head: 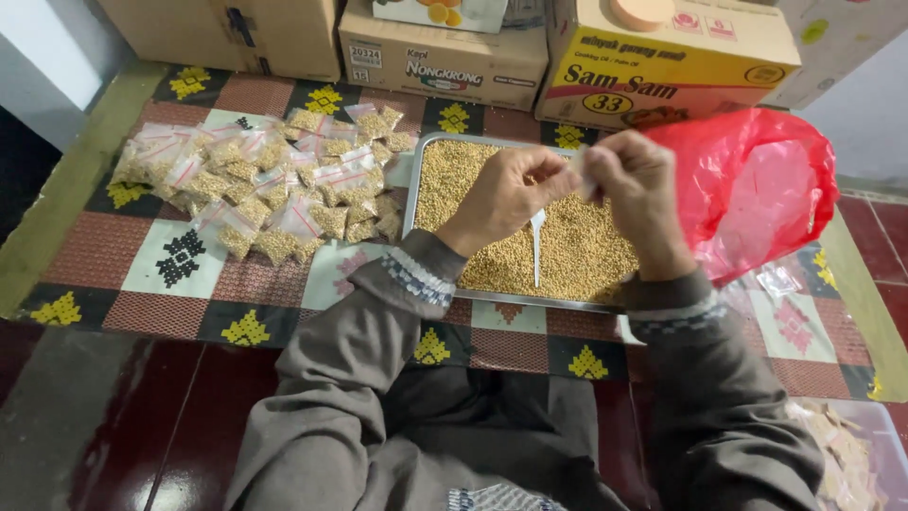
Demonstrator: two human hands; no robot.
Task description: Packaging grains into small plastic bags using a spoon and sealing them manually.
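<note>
Where the patterned mat [180,255] covers the floor, starting at the far left: a heap of small filled packets [274,189], clear with red seal strips, spread out well apart from both hands. Next rightward, a metal tray [413,180] full of tan grain [577,251], lying straight ahead of the body. Raised over the tray's middle, left hand [506,194] with fingers curled and thumb and forefinger closed on the left edge of a small clear packet [579,170]. Just beside it, right hand [638,185] pinching the same packet's right edge, so held between both, about equally near to each, mouth probably turned upward, though too blurred to say. Dangling below the hands, a white plastic spoon [536,248], long axis running toward the body, tip down over the grain; which fingers carry it, cannot tell. Farther right, a red plastic bag [757,189] bulging beside the tray. Along the back, cardboard boxes [445,61].
</note>
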